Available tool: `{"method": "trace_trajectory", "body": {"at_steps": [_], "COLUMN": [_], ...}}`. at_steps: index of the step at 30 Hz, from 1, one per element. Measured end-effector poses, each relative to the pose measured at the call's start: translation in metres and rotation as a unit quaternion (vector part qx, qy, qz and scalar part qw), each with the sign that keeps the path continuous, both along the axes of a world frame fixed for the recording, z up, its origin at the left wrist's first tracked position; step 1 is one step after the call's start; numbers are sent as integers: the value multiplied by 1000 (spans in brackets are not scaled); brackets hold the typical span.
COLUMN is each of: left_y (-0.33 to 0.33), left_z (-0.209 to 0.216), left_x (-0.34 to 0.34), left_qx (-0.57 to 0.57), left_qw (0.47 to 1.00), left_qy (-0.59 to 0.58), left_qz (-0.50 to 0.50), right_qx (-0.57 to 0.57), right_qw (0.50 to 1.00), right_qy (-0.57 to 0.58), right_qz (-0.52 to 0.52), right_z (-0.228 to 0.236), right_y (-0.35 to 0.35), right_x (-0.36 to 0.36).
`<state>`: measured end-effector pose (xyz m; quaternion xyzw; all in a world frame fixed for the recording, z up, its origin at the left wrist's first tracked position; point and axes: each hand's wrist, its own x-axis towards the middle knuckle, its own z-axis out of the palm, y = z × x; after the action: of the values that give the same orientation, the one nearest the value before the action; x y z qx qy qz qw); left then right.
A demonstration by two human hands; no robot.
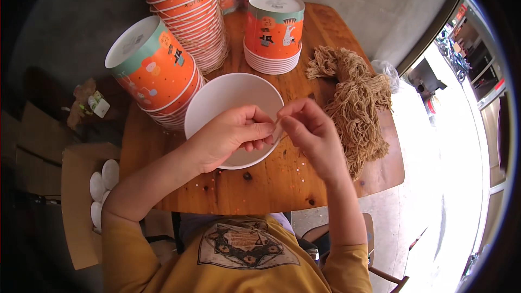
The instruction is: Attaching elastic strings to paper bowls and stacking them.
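Observation:
A paper bucket point(232, 91) with a plain white inside stands mouth up on the wooden table in front of me. My left hand point(234, 134) reaches over its opening, thumb and fingers pinched together at the right side of the rim. Just across from it, my right hand point(310, 134) is closed in a pinch, its fingertips nearly meeting the left ones. A thin tan cord point(284, 137) shows faintly between the fingertips; most of it is hidden by the fingers. To the right of my right hand lies a thick bundle of tan cords point(355, 111).
Orange and green paper buckets stand upside down in stacks, one at the left point(157, 70), one at the back point(274, 35). A taller nested stack point(190, 16) rises behind. Small bits dot the wooden table point(260, 192). A cardboard box point(78, 201) holding white round items sits at lower left.

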<state>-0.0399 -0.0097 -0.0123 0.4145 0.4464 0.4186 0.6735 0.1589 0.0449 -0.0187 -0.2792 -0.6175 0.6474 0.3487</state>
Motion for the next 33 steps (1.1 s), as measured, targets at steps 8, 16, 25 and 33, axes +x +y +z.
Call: {"method": "trace_trajectory", "body": {"at_steps": [8, 16, 25, 33], "left_y": [0, 1, 8, 7], "left_z": [-2, -1, 3, 4], "left_x": [13, 10, 16, 15], "left_qx": [89, 63, 16, -36], "left_qw": [991, 994, 996, 999], "left_qy": [98, 87, 66, -1], "left_qz": [4, -31, -50, -25], "right_qx": [67, -181, 450, 459], "right_qw": [989, 982, 858, 847], "right_qy": [-21, 30, -192, -201], "right_qz": [128, 35, -152, -177], "right_z": [35, 11, -8, -9], "right_y": [21, 28, -12, -34], "right_x": [-11, 5, 22, 10]}}
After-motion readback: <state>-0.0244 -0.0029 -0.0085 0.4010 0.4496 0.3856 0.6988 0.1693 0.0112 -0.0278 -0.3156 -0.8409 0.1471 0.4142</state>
